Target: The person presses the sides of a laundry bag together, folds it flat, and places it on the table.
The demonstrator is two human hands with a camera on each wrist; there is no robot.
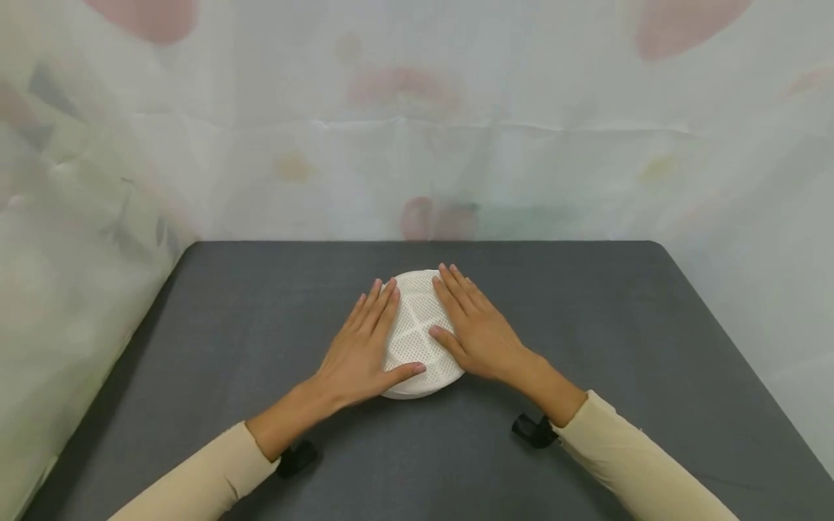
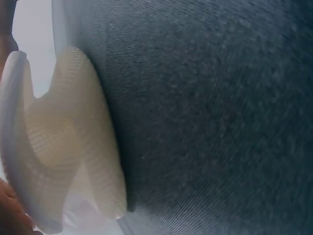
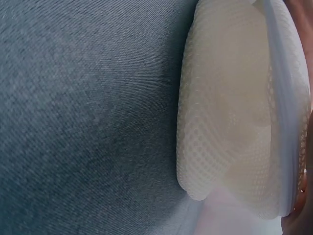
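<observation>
Dark grey desk (image 1: pixel 586 325), pale flowered curtain (image 1: pixel 417 145) behind and at left. White mesh pad (image 1: pixel 417 333) mid-desk; left hand (image 1: pixel 365 347) and right hand (image 1: pixel 476 325) press flat on it, fingers straight.

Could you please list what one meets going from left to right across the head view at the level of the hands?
Curtain → table → left hand → white mesh pad → right hand → table → curtain.
</observation>
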